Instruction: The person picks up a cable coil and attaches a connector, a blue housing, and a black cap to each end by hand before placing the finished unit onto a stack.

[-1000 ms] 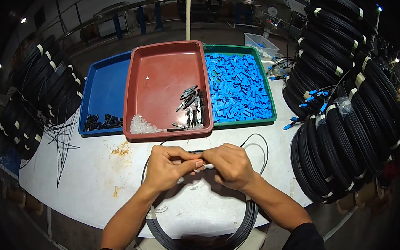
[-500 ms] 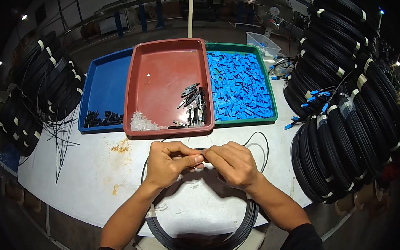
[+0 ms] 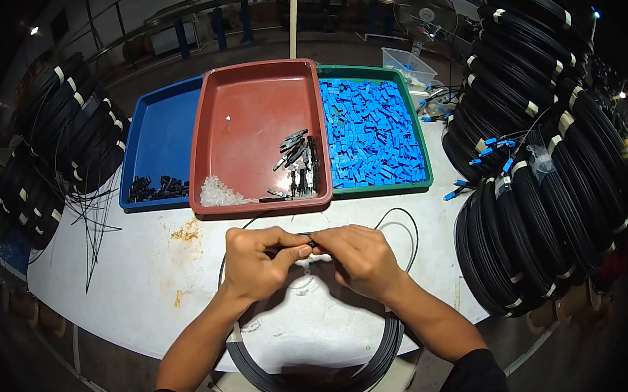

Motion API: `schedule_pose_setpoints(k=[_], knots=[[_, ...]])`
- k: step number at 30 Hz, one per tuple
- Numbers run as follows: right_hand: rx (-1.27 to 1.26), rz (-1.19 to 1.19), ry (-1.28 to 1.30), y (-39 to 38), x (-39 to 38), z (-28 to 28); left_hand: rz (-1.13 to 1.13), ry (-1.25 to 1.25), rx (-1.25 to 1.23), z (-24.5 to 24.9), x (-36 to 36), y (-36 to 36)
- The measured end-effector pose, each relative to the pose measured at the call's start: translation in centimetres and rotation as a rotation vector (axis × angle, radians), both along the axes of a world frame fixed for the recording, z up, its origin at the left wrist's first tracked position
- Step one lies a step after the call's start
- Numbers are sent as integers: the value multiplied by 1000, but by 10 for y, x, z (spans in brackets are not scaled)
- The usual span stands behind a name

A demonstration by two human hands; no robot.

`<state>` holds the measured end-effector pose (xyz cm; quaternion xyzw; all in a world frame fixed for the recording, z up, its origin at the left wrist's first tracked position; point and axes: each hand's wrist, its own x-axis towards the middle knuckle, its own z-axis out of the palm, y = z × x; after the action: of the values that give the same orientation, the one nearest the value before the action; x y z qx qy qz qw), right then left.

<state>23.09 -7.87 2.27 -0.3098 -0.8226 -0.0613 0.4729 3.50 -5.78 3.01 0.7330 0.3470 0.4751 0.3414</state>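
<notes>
My left hand [image 3: 258, 263] is closed, thumb and forefinger pinching a small black piece [image 3: 312, 242] at the end of a black cable. Fingertips of my right hand [image 3: 359, 260] press on the same piece from the other side. Most of it is hidden by the fingers, so its exact kind cannot be made out. Below the hands, a coil of black cable [image 3: 389, 348] rests at the table's near edge, partly covered by my forearms. A loop of thin cable [image 3: 416, 234] rises beyond my right hand.
Beyond the hands stand a red tray [image 3: 250, 120] with black parts and clear pieces, a blue tray [image 3: 161, 125] with black parts, and a green tray [image 3: 422, 149] of blue pieces. Stacked cable coils [image 3: 535, 231] flank the right side, more coils [image 3: 81, 124] the left.
Both hands have shifted slightly, still together, and the right fingers have rolled forward. More of the small black piece shows between the fingertips. The whole view has moved a little.
</notes>
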Motion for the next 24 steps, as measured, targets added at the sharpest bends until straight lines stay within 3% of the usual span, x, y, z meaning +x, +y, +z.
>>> schedule_pose_setpoints(k=[3,4,5,7,8,9,11,12,13,15,16,17,19,21,24], knots=[[61,-113,-188,-8,2,6,-14,-28,-95,-1,1,-2],[59,-118,-184,-10,2,8,-19,-33,65,-4,3,-3],[59,-121,-182,-9,1,6,-22,-31,65,-2,2,-3],[-297,-54,90,-7,-2,2,-42,391,800,7,-3,-3],[-700,11,260,-9,-4,11,-56,368,1013,7,0,1],[-700,14,260,-6,-1,10,-54,370,1013,6,-1,3],[-1116,185,403,1,8,4,-110,389,1216,4,-2,7],[-918,141,355,-2,5,3,-87,318,1209,1,-1,12],[-918,140,353,-2,3,2,-100,296,1101,5,-5,13],[-100,-9,16,-2,0,-2,-10,156,628,-5,-6,9],[112,-19,-25,5,-1,-3,34,34,364,-3,-1,4],[112,-17,-28,3,0,-1,36,31,363,-2,-1,3],[163,-81,-148,-5,0,7,-83,-195,-287,-2,0,2],[164,-100,-141,-5,0,3,-13,103,439,-4,1,2],[-303,-8,164,-6,-2,0,-87,312,1143,7,-3,10]])
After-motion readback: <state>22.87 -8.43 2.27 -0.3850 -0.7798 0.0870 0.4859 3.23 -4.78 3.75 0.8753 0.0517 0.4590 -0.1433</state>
